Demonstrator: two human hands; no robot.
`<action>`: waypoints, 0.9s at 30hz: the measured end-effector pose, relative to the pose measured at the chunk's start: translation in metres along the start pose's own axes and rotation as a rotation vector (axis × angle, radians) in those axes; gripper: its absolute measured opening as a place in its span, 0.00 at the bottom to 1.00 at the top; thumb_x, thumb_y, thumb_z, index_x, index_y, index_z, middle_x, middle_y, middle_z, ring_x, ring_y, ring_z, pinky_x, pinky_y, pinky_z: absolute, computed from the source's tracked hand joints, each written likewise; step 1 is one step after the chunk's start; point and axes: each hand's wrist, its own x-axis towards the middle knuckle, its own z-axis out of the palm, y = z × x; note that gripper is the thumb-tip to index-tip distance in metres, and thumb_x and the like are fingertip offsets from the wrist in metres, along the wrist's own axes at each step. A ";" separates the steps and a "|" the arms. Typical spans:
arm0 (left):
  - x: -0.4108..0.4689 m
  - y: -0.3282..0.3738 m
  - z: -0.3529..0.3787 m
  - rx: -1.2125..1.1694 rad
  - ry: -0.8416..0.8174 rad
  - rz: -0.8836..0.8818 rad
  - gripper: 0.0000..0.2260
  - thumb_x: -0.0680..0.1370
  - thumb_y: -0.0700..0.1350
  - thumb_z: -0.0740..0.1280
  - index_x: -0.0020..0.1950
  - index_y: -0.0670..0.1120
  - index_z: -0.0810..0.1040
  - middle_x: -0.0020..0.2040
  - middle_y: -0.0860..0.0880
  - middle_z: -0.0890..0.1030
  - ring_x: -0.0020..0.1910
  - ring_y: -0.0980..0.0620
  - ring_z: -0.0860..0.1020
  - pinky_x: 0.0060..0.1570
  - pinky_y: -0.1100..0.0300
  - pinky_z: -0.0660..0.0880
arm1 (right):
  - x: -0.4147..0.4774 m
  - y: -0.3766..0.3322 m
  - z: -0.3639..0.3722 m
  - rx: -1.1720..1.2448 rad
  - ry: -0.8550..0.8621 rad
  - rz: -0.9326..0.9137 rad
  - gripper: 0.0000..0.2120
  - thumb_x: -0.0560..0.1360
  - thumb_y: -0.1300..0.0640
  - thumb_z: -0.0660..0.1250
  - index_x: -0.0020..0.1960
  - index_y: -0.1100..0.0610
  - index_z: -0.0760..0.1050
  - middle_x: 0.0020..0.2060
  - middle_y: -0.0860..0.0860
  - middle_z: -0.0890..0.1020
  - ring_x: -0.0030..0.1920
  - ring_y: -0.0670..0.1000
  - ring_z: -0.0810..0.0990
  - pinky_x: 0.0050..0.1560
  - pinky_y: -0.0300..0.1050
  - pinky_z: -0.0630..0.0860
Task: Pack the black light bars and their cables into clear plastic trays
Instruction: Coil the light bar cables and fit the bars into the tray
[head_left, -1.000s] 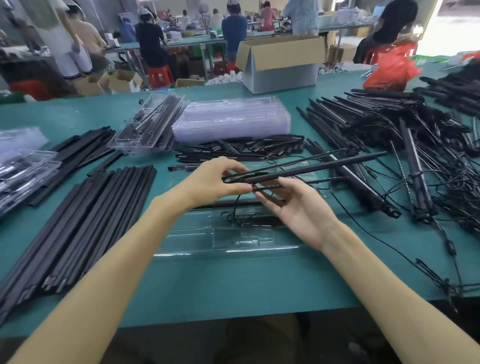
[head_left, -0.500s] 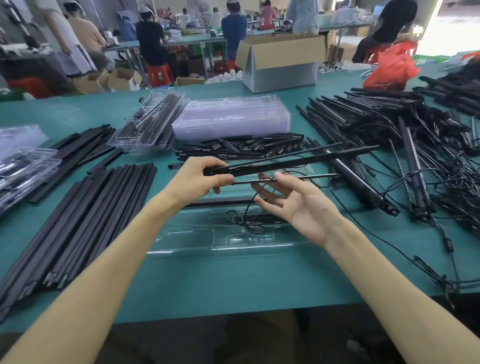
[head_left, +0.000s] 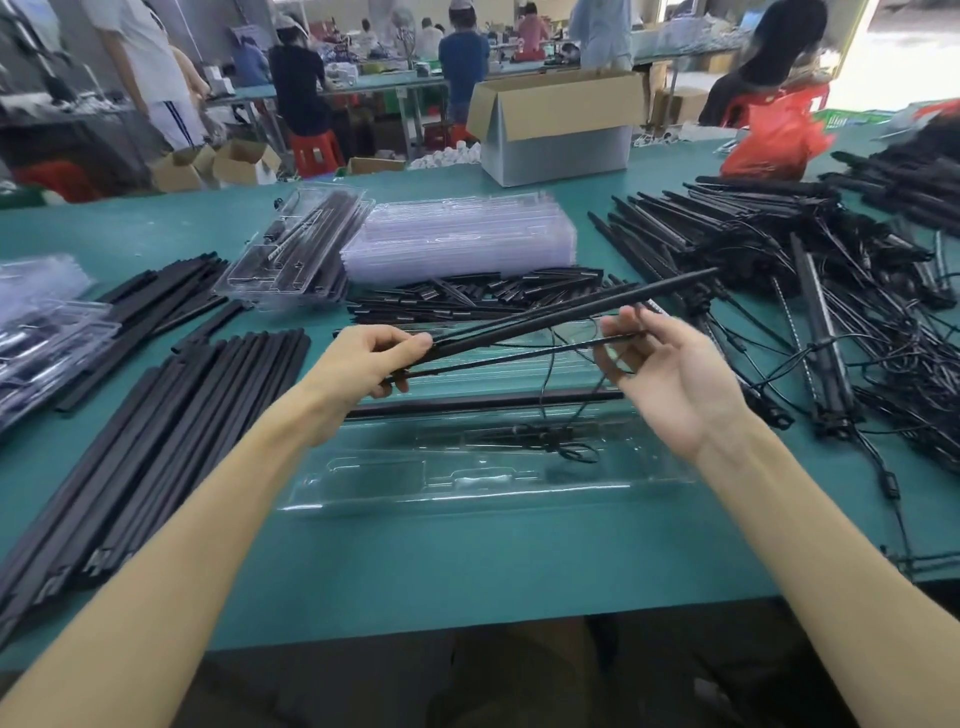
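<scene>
Hands over the green bench (head_left: 467, 561), working above one open clear tray (head_left: 395, 488).

- Left hand (head_left: 374, 358): fingers curled tight round the near end of a black light bar (head_left: 571, 306), with a thin bar (head_left: 519, 356) caught in the same grip just under it.
- Right hand (head_left: 675, 379): palm turned inward, fingers spread and loose, tips just meeting the far end of the thin bar. No firm pinch visible.
- Both bars held clear of the bench. Long axis runs from low at the left hand to higher at the right and away from the person. The tray lies straight below, its length running left to right, so the bars sit skewed to its channels. Judgement: the raised far end has to drop and swing in line before anything seats. The right hand is the nearer to that end.
- Cable (head_left: 543, 400) hangs from the held bars down into the tray.

Containers:
- Open tray: one black bar (head_left: 483, 401) lying in the far channel; a loose cable bundle (head_left: 566, 449) mid-tray; near pockets look unfilled.
- Stack of empty trays (head_left: 457, 239) behind, well apart.
- Filled trays (head_left: 296, 244) just left of that stack, dark bars inside.
- Cardboard box (head_left: 556, 124) at the far edge, contents hidden.

Supply: tangled heap of light bars with cables (head_left: 810, 270) to the right; plain black strips (head_left: 156, 415) laid in a row to the left.
</scene>
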 end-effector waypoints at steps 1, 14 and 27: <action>0.000 -0.001 -0.002 0.001 0.015 -0.001 0.10 0.78 0.51 0.71 0.48 0.45 0.83 0.35 0.52 0.79 0.33 0.54 0.75 0.30 0.64 0.65 | 0.001 -0.006 -0.003 0.029 0.014 -0.012 0.07 0.81 0.62 0.60 0.50 0.58 0.76 0.42 0.51 0.81 0.50 0.51 0.82 0.65 0.52 0.76; -0.001 -0.019 -0.027 -0.085 0.132 -0.083 0.12 0.81 0.49 0.68 0.44 0.41 0.79 0.35 0.43 0.75 0.30 0.51 0.74 0.24 0.66 0.62 | 0.008 -0.049 -0.049 -0.640 0.177 0.024 0.10 0.82 0.63 0.58 0.60 0.67 0.73 0.44 0.56 0.82 0.32 0.47 0.80 0.34 0.37 0.78; -0.002 -0.005 0.001 -0.286 0.039 -0.111 0.08 0.81 0.49 0.66 0.46 0.46 0.77 0.36 0.46 0.75 0.30 0.52 0.74 0.32 0.61 0.66 | 0.006 0.020 0.009 -2.059 -0.084 -0.657 0.29 0.80 0.54 0.68 0.77 0.56 0.62 0.75 0.53 0.62 0.75 0.55 0.60 0.74 0.54 0.55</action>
